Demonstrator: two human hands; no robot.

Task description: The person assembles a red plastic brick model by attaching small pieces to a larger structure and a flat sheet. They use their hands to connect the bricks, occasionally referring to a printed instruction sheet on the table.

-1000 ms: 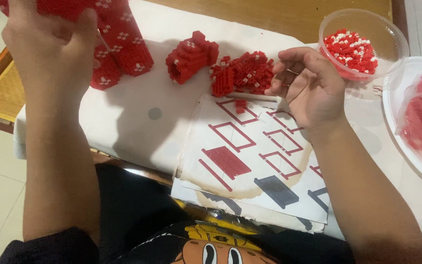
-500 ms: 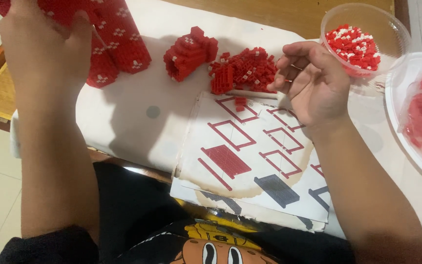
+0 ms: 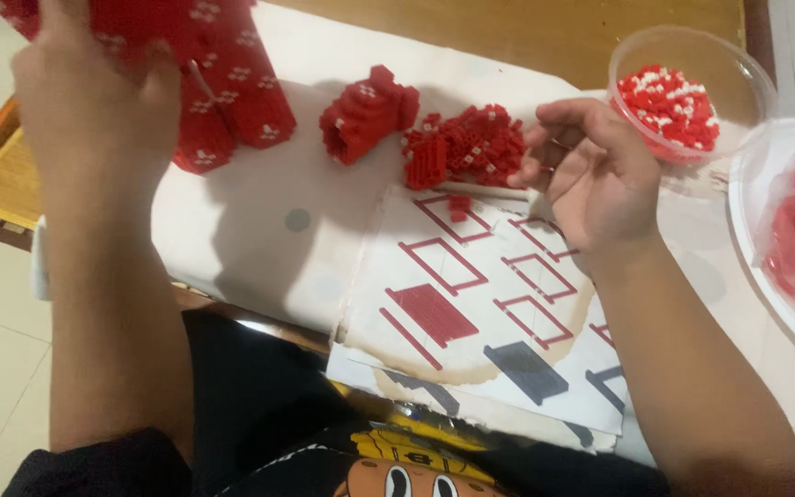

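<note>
Since the earlier frames little has shifted in the head view: the right hand (image 3: 591, 179) stays curled beside the loose pile of red bricks (image 3: 466, 152), fingers pinched on something too small to make out. The left hand (image 3: 94, 120) grips the big red brick model (image 3: 223, 83) at far left. A clear bowl of red and white bricks (image 3: 692, 101) sits far right; the instruction sheet (image 3: 471, 304) lies near.

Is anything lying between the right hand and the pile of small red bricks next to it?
Nothing visible. The right hand hovers at the right edge of the brick pile, fingertips almost at it, above the instruction sheet.
</note>
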